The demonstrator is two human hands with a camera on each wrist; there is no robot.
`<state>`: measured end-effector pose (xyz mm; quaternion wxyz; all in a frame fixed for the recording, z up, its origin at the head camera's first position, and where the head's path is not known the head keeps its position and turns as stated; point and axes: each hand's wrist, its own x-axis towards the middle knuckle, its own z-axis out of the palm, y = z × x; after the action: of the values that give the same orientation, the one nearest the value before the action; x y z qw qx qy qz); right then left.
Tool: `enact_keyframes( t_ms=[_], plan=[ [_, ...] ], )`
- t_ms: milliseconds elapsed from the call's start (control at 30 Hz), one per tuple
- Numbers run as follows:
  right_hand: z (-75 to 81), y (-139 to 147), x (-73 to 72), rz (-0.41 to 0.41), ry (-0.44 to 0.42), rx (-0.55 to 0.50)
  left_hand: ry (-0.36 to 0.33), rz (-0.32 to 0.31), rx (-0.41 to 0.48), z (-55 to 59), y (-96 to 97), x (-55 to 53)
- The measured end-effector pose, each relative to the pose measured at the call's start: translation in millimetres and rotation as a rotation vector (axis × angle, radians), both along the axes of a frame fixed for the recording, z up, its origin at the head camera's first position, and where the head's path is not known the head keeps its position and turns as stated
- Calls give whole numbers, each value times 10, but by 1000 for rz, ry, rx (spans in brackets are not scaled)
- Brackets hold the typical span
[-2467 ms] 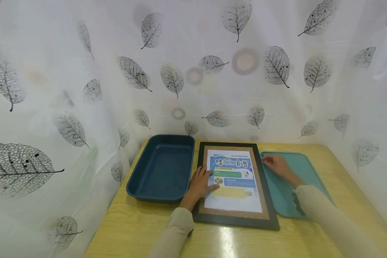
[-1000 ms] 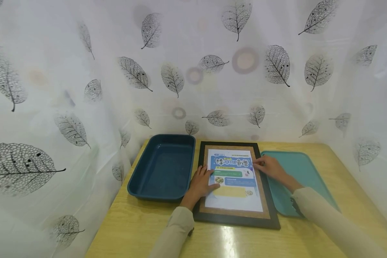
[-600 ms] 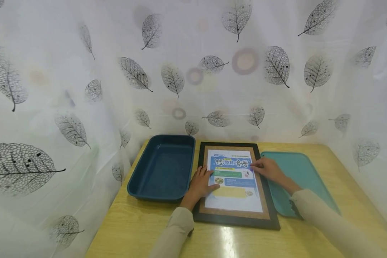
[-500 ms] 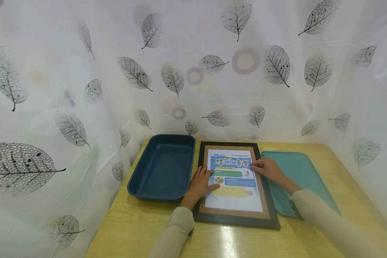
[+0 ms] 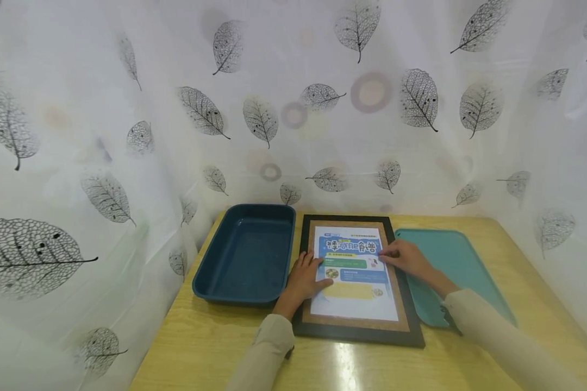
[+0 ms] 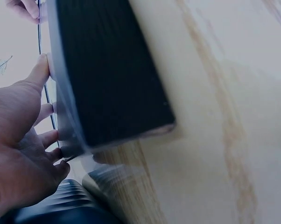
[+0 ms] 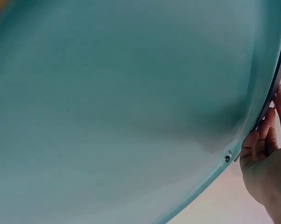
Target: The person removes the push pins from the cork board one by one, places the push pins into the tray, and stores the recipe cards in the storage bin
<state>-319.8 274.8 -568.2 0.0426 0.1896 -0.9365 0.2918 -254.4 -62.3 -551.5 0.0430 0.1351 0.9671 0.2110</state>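
A black-framed cork board point(image 5: 357, 334) lies on the table, with a printed sheet point(image 5: 354, 307) in white, blue, green and yellow over its middle. My left hand point(image 5: 303, 277) rests spread on the sheet's left side and the frame. In the left wrist view, the fingers of the left hand point(image 6: 19, 135) lie along the board's dark edge. At the sheet's upper right edge, thumb and fingertips of my right hand point(image 5: 408, 258) pinch a small purple thing point(image 7: 277, 94), mostly hidden by the fingers.
A dark blue deep tray point(image 5: 244, 255) stands left of the board. On its right lies a shallow teal tray point(image 5: 457, 271), partly under my right forearm. A leaf-printed curtain point(image 5: 293, 152) hangs behind the wooden table point(image 5: 200, 347).
My right hand has moved left from the teal tray's upper corner to the sheet's right edge, then slightly further down. The left hand has stayed in place.
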Motion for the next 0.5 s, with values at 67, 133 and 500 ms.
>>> enact_keyframes(
  t_ms=[67, 133, 500],
  plan=[
    [-6, 3, 3, 9, 9, -3, 1, -1, -6, 6, 1, 3],
    [-15, 2, -4, 1, -8, -5, 2, -2, -8, 9, 0, 3],
    [59, -38, -60, -43, -169, 0, 8, -6, -11, 1, -5, 5]
  ],
)
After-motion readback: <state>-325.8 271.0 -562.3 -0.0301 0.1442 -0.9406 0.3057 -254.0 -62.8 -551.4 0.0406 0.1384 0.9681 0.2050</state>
